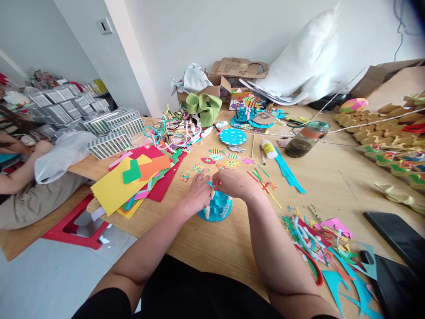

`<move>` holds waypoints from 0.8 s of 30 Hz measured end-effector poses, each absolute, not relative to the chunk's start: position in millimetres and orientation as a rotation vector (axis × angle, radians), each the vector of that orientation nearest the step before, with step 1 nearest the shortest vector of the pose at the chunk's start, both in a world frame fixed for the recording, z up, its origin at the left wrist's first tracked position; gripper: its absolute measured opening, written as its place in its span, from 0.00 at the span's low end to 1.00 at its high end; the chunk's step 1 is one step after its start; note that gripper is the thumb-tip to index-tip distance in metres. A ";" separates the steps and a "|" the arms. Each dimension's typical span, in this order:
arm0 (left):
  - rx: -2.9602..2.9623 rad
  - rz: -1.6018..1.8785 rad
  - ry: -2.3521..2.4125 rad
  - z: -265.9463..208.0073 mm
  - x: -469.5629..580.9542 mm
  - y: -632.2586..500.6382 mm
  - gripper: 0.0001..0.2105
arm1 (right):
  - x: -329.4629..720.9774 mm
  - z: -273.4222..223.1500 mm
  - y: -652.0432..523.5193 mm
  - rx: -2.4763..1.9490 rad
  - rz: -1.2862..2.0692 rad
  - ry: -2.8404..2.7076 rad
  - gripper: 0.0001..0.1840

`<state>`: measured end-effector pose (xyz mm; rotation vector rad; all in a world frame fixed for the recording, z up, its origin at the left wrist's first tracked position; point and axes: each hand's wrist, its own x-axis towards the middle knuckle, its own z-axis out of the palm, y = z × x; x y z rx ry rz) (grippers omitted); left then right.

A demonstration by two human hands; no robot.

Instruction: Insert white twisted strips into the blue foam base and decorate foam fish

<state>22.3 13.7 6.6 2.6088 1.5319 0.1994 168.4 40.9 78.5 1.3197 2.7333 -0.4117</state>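
A round blue papercraft [215,211] with pale fuzzy pipe-cleaner pieces standing around it sits on the wooden table [186,241] in front of me. My left hand [200,193] grips its left side, close to one of the pale stems. Over its top right edge, my right hand [232,182] is curled in a pinch; whatever lies between those fingertips is hidden. Just beyond my hands lie several patterned paper fish [216,151]. Small coloured paper dots [185,176] are scattered to the left of them.
Coloured paper sheets [109,188] pile up at left, paper scraps [312,241] at right near phones [398,239]. A glue bottle [269,149], glass jar [307,138] and blue spotted disc [233,137] stand farther back. Another person's arm [25,170] shows at far left.
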 end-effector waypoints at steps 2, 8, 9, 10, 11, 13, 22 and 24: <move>2.618 0.211 1.528 4.6 22.1 14.2 0.09 | 168.1 78.6 40.3 1.305 -0.379 2.739 0.13; 2.644 0.252 1.517 0.0 22.2 15.9 0.12 | 169.4 81.9 38.7 1.326 -0.445 2.712 0.11; 2.640 0.252 1.513 0.7 22.3 15.7 0.13 | 169.4 82.3 38.6 1.324 -0.440 2.710 0.11; 2.634 0.247 1.510 1.9 22.5 15.4 0.12 | 169.3 82.4 38.7 1.318 -0.430 2.710 0.12; 2.629 0.237 1.505 3.4 22.8 15.0 0.11 | 169.2 82.4 38.9 1.309 -0.419 2.709 0.12; 2.616 0.206 1.500 7.0 23.1 14.0 0.07 | 169.4 82.2 39.5 1.294 -0.398 2.706 0.13; 2.641 0.164 1.488 8.5 22.9 14.3 0.05 | 173.5 88.3 38.2 1.261 -0.350 2.692 0.14; 2.657 0.182 1.480 7.4 22.8 14.3 0.05 | 173.5 88.5 38.3 1.283 -0.366 2.692 0.14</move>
